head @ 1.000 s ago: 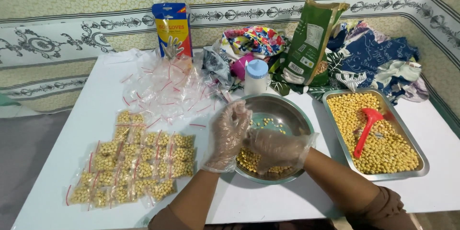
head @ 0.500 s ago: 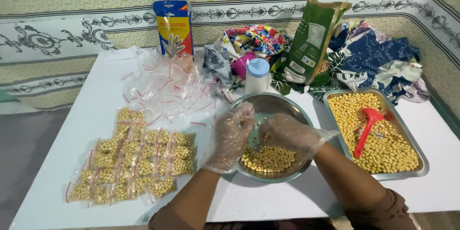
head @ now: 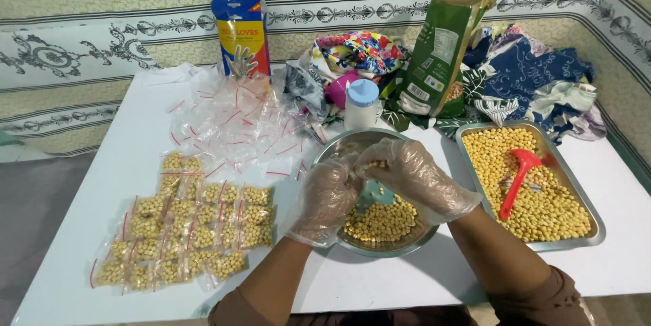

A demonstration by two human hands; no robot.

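Both my hands wear clear plastic gloves and meet over a round metal bowl (head: 325, 154) half filled with yellow beans (head: 381, 221). My left hand (head: 329, 197) is curled at the bowl's left side, apparently around a small clear bag that is hard to make out. Fingertips of my right hand (head: 415, 178) pinch a few beans at the left hand's fingers. Left of the bowl lie several small filled bean bags (head: 186, 231) in rows.
A metal tray (head: 591, 207) of beans with a red scoop (head: 519, 171) stands on the right. Empty clear zip bags (head: 234, 122) lie behind, with a blue-yellow glove box (head: 239, 31), a white jar (head: 361, 103), a green bag (head: 441, 54) and patterned cloths (head: 529, 75).
My right hand has come up out of the beans with a pinch of them and met the left hand above the bowl's left side.
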